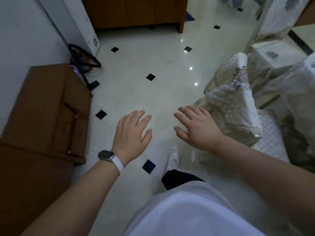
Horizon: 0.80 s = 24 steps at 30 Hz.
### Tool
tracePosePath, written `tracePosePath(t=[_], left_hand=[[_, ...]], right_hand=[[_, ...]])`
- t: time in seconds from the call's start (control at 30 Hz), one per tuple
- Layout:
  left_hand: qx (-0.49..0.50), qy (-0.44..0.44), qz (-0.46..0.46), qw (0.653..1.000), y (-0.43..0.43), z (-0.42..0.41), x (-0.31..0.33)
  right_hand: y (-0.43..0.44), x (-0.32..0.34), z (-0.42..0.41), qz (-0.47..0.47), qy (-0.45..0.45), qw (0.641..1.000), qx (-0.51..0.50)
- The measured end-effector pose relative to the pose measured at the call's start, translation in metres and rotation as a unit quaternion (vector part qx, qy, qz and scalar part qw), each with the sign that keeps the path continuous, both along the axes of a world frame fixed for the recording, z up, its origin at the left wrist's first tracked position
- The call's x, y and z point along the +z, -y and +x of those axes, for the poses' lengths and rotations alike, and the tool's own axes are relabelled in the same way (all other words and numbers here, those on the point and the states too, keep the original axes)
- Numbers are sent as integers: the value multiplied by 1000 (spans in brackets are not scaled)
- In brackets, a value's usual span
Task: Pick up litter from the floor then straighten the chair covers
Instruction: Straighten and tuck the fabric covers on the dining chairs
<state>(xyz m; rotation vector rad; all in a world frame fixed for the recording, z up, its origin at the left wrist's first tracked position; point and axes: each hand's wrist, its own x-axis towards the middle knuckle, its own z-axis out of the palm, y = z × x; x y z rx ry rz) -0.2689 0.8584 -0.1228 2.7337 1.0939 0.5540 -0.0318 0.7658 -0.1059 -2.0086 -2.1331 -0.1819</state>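
Brown cardboard box (46,106) by the wall (25,31), black hose (85,57) behind it, wooden cabinet (134,11) beyond

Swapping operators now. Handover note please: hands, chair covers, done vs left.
Left grip: open, holds nothing, above the floor.
Right grip: open, holds nothing, beside the nearest chair cover; contact unclear.
That cover is rumpled and bunched.
Done: cannot tell; neither grip carries litter, and none is plainly visible.
Left: straighten that cover, then check the covered chairs behind it.
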Motion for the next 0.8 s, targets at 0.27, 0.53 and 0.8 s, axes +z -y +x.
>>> tracePosePath(t=[0.27, 0.53, 0.8], left_hand=[[-14, -32, -4, 999, -103, 62, -2], [-136, -13, 35, 990, -196, 203, 20], [-256, 0, 32, 966, -239, 296, 20]], right_hand=[[-94, -24, 59, 16, -31, 999, -22], [-162, -1, 165, 45, -23, 994, -98], [-163, 1, 220, 41, -20, 977, -210]])
